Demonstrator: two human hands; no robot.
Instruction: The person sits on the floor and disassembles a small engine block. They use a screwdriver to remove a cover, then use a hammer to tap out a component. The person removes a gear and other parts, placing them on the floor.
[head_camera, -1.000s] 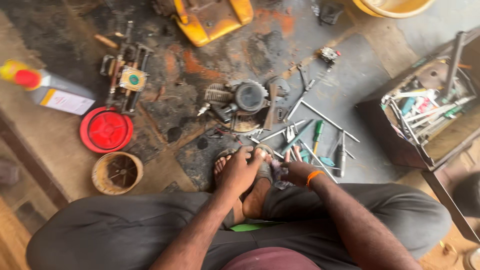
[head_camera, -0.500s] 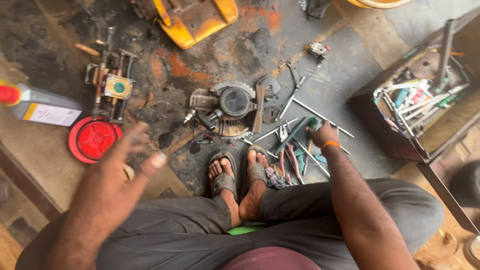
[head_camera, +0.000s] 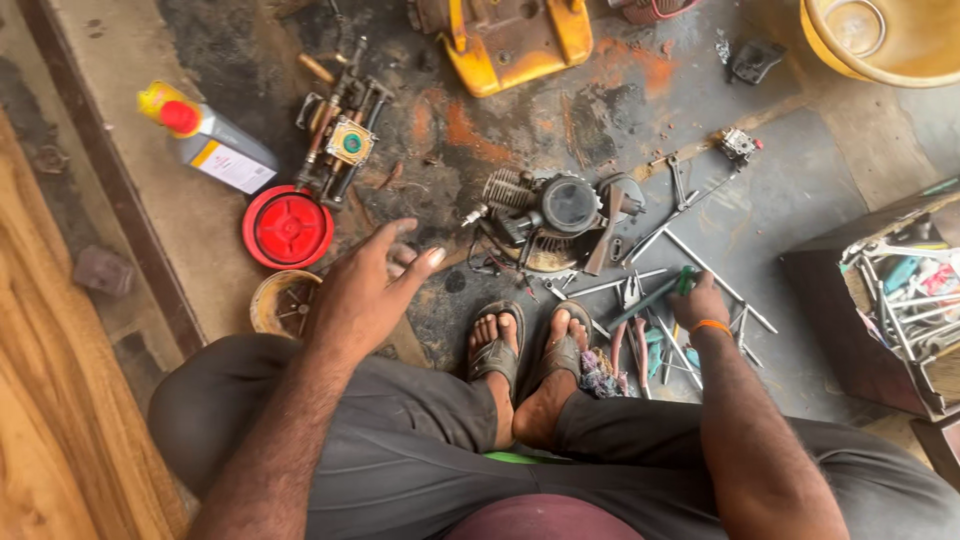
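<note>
Oil-stained concrete floor (head_camera: 800, 200). My left hand (head_camera: 365, 290), fingers spread, hovers beside a tin (head_camera: 283, 303) of small parts; my right hand (head_camera: 700, 300), fingers clamped on a green-handled screwdriver (head_camera: 655, 297); toolbox (head_camera: 900, 300) of tools farther right.

Place: a small-engine repair workshop — work done seated on the floor.
Floor: oil-blackened concrete floor (head_camera: 780, 210), rust-stained.
Evidence: stripped small engine (head_camera: 555, 215), scattered spanners (head_camera: 690, 255), an oil bottle (head_camera: 210, 140), a red cap (head_camera: 288, 227).
Storage: a box of tools (head_camera: 900, 300) — crammed, at the right.
</note>
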